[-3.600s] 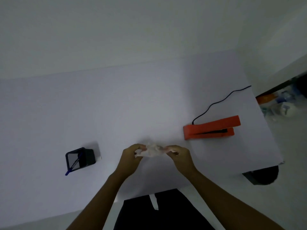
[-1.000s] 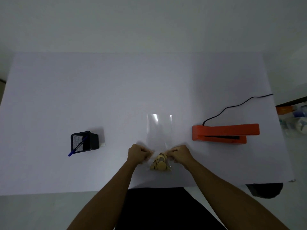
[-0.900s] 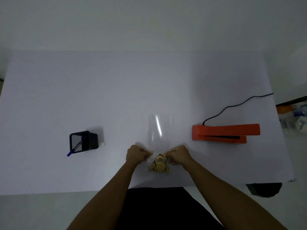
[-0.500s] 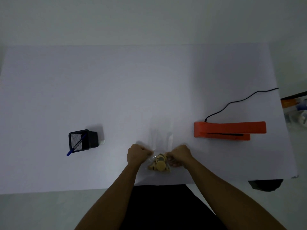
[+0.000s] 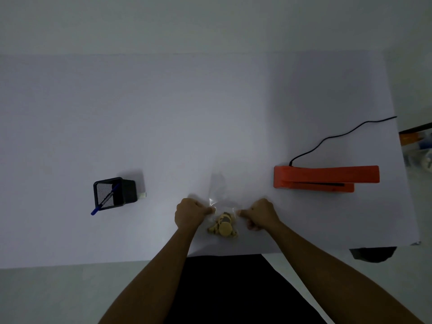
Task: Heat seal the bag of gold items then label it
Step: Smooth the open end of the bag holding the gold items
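A clear plastic bag lies on the white table near its front edge, with its open end pointing away from me. Several gold items are bunched at the bag's near end. My left hand pinches the bag's left edge and my right hand pinches its right edge, just above the gold items. An orange heat sealer sits to the right of the bag, its jaw down, with a black cord running off the table's right side.
A black mesh pen holder with a blue pen stands at the left. A small white label lies beside the holder's right side. The table's front edge runs just below my hands. Clutter lies on the floor at the far right.
The crumpled bag has been spread flat on the table with the gold items at its near end. My hands have drawn slightly apart along the bag's edges. The camera has tilted a little.
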### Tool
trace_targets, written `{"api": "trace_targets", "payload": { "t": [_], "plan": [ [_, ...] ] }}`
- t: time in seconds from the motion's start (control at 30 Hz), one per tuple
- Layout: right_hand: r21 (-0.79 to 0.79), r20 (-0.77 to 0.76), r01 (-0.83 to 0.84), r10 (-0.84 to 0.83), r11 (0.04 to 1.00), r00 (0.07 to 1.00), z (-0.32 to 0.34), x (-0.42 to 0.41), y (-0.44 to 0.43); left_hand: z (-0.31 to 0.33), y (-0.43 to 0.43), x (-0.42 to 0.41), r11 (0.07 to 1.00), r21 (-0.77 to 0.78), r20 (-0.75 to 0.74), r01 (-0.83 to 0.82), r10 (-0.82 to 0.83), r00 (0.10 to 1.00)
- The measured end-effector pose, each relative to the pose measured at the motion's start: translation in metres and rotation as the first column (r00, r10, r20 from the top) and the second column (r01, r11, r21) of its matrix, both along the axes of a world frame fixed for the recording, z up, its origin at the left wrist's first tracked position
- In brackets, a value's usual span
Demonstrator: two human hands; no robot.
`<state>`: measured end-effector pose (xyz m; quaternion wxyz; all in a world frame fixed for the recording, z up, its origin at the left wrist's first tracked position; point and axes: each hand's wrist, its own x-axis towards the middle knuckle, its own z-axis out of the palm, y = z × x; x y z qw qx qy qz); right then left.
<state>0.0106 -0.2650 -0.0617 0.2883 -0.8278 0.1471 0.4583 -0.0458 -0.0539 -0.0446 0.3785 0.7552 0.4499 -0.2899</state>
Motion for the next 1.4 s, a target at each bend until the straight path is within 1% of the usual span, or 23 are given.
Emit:
{"api": "trace_targets", "payload": {
  "t": [0.07,0.1,0.17,0.2,0.23,0.27,0.3,0.33,0.4,0.5,0.6,0.83,1.0,1.1,1.17,1.3,1.4],
  "plan": [
    [0.006,0.099,-0.055,0.055,0.998,0.994,-0.004,0.002,0.001,0.000,0.000,0.001,1.000,-0.004,-0.002,-0.002,0.002,1.000],
    [0.028,0.168,-0.057,0.051,0.998,0.984,-0.005,0.002,0.003,0.001,0.000,0.001,1.000,-0.005,-0.004,-0.004,0.004,1.000],
    [0.154,0.278,0.007,-0.050,0.988,0.959,-0.004,0.002,0.010,0.001,0.000,0.002,1.000,-0.007,-0.006,-0.009,0.009,1.000],
    [0.248,0.284,0.057,-0.129,0.967,0.950,-0.001,0.002,0.016,0.000,0.000,0.002,1.000,-0.008,-0.009,-0.011,0.011,1.000],
    [0.352,0.234,0.123,-0.214,0.928,0.948,0.002,0.001,0.024,0.000,0.000,0.002,1.000,-0.008,-0.010,-0.015,0.015,1.000],
    [0.448,0.135,0.204,-0.291,0.871,0.947,0.005,0.001,0.033,-0.001,0.000,0.002,1.000,-0.007,-0.012,-0.020,0.020,1.000],
    [0.516,0.023,0.284,-0.344,0.808,0.939,0.007,-0.001,0.042,-0.002,0.001,0.002,1.000,-0.004,-0.013,-0.023,0.022,1.000],
    [0.550,-0.069,0.349,-0.375,0.759,0.924,0.006,-0.003,0.048,-0.003,0.001,0.002,1.000,0.000,-0.013,-0.020,0.020,1.000],
    [0.563,-0.172,0.436,-0.416,0.702,0.893,0.001,-0.009,0.055,-0.004,0.001,0.002,1.000,0.008,-0.007,-0.006,0.006,1.000],
    [0.544,-0.260,0.535,-0.476,0.647,0.840,-0.008,-0.013,0.053,-0.005,0.001,0.002,1.000,0.025,-0.007,-0.003,0.003,1.000],
    [0.534,-0.285,0.545,-0.469,0.647,0.836,-0.011,-0.006,0.052,-0.008,0.002,0.003,0.999,0.028,-0.012,0.019,-0.018,1.000],
    [0.583,-0.194,0.520,-0.514,0.624,0.836,-0.020,0.041,0.050,-0.011,0.004,0.004,0.998,0.039,-0.020,0.055,-0.055,0.998],
    [0.615,-0.143,0.554,-0.611,0.561,0.778,-0.025,0.089,0.052,-0.011,0.004,0.004,0.991,0.085,-0.020,0.099,-0.098,0.995],
    [0.628,-0.107,0.552,-0.642,0.548,0.759,-0.025,0.111,0.052,-0.010,0.003,0.003,0.983,0.132,-0.015,0.129,-0.128,0.992],
    [0.638,-0.092,0.539,-0.640,0.550,0.763,-0.023,0.119,0.051,-0.011,0.003,0.002,0.981,0.143,-0.014,0.134,-0.133,0.991],
    [0.670,-0.078,0.481,-0.590,0.566,0.803,-0.016,0.110,0.051,-0.016,0.005,-0.001,0.978,0.150,-0.009,0.145,-0.146,0.989],
    [0.690,-0.119,0.420,-0.479,0.590,0.870,-0.008,0.080,0.058,-0.016,0.005,-0.001,0.978,0.150,-0.006,0.142,-0.142,0.990]
  ]
}}
